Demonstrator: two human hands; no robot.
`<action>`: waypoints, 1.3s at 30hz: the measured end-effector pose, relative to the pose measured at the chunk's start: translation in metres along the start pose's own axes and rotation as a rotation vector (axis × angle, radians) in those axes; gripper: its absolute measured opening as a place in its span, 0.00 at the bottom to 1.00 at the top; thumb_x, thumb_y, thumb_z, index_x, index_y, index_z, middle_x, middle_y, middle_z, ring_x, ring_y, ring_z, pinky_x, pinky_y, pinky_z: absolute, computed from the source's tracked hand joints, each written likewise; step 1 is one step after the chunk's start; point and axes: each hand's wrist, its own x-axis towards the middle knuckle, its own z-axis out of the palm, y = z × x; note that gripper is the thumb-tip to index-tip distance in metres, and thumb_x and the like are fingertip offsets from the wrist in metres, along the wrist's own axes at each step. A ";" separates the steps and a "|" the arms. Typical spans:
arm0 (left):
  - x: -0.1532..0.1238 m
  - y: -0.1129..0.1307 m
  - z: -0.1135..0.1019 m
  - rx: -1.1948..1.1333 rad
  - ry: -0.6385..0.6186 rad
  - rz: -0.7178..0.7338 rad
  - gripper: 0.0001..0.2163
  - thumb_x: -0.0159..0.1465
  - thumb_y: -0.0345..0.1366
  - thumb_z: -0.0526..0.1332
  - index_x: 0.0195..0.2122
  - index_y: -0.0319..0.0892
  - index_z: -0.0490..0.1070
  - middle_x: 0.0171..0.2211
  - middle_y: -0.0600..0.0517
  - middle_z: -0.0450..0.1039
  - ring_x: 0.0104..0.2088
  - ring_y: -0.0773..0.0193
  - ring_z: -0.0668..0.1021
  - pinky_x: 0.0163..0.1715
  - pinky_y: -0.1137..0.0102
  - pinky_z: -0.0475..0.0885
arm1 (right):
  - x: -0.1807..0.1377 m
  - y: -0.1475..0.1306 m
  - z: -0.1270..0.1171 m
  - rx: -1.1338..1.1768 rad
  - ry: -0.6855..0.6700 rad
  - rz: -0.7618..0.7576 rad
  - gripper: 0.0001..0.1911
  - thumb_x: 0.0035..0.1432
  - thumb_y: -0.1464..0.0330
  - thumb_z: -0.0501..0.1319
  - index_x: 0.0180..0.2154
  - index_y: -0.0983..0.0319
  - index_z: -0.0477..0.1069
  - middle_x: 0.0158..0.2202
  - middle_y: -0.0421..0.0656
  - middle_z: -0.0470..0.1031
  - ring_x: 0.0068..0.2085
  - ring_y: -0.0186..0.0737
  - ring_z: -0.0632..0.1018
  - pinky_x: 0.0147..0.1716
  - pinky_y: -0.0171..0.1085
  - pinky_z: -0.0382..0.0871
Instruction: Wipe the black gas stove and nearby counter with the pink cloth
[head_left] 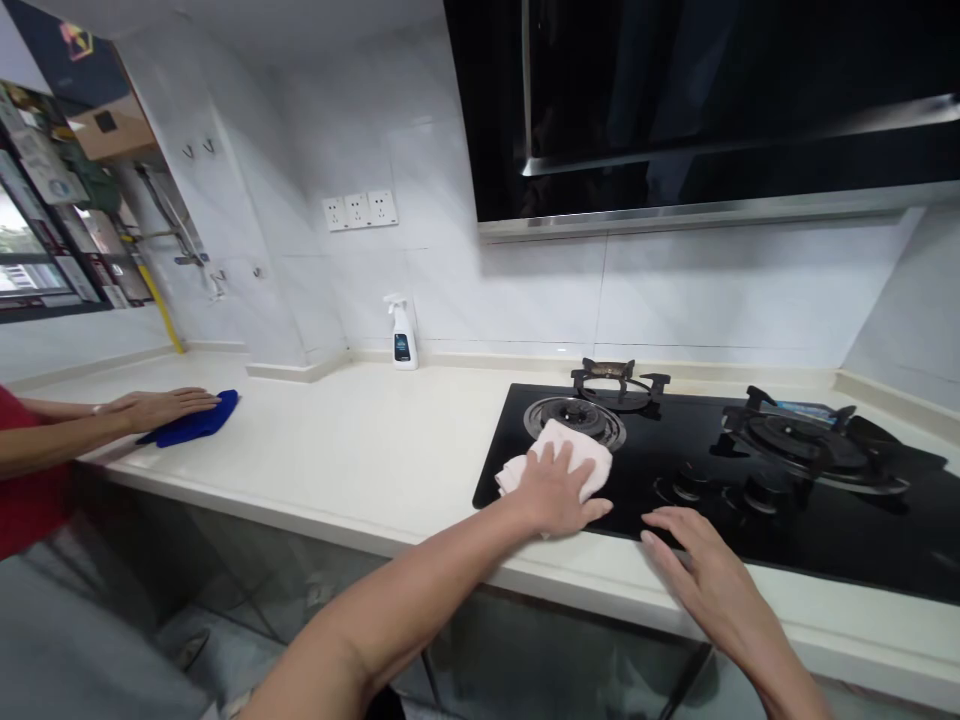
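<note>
My left hand (553, 492) lies flat with spread fingers, pressing a folded pale pink cloth (574, 445) onto the front left corner of the black glass gas stove (645, 470). The cloth reaches the near edge of the left burner (566, 412) and hides part of it. My right hand (705, 575) is open and holds nothing, fingers slightly bent, by the stove's front edge below the control knobs (763, 492). A black pot support (621, 385) sits off the left burner, toward the back. The right burner (814, 440) has its support around it.
A white spray bottle (403, 340) stands against the wall on the pale countertop (360, 430). At the left, a co-worker's hand (169, 405) rests on a blue cloth (196, 422). A black range hood (697, 110) overhangs the stove. Wall sockets (360, 210) are above the bottle.
</note>
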 end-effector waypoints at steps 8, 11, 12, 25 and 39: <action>-0.026 0.049 0.018 -0.038 0.127 0.281 0.36 0.71 0.62 0.45 0.73 0.46 0.53 0.75 0.38 0.46 0.72 0.31 0.52 0.65 0.36 0.49 | -0.001 0.009 0.002 -0.048 0.154 0.036 0.25 0.71 0.51 0.50 0.58 0.59 0.69 0.62 0.51 0.64 0.65 0.51 0.65 0.61 0.55 0.66; -0.041 0.044 0.016 -0.124 0.110 0.340 0.35 0.72 0.60 0.46 0.73 0.44 0.51 0.75 0.39 0.47 0.73 0.34 0.52 0.66 0.37 0.50 | 0.000 0.010 0.001 -0.180 0.175 -0.015 0.26 0.71 0.50 0.49 0.56 0.59 0.72 0.61 0.52 0.66 0.63 0.54 0.67 0.62 0.60 0.61; -0.046 0.040 0.013 -0.170 0.103 0.349 0.36 0.71 0.60 0.49 0.74 0.44 0.49 0.74 0.39 0.49 0.73 0.36 0.53 0.66 0.38 0.50 | 0.001 0.009 0.001 -0.232 0.188 -0.015 0.27 0.70 0.50 0.49 0.55 0.59 0.73 0.60 0.52 0.66 0.62 0.56 0.67 0.61 0.61 0.62; -0.113 -0.082 0.009 -0.480 0.342 0.060 0.38 0.68 0.50 0.60 0.74 0.44 0.47 0.66 0.41 0.67 0.63 0.48 0.71 0.64 0.51 0.65 | 0.054 -0.140 0.068 -0.299 -0.398 -0.073 0.40 0.64 0.42 0.55 0.71 0.50 0.56 0.73 0.56 0.50 0.71 0.73 0.50 0.65 0.69 0.38; -0.124 -0.115 0.033 -0.297 0.552 -0.087 0.17 0.71 0.49 0.56 0.55 0.53 0.76 0.57 0.51 0.77 0.59 0.51 0.76 0.60 0.53 0.72 | 0.131 -0.051 0.021 -0.555 -0.484 0.121 0.21 0.71 0.62 0.51 0.60 0.58 0.69 0.72 0.52 0.57 0.70 0.59 0.56 0.66 0.60 0.46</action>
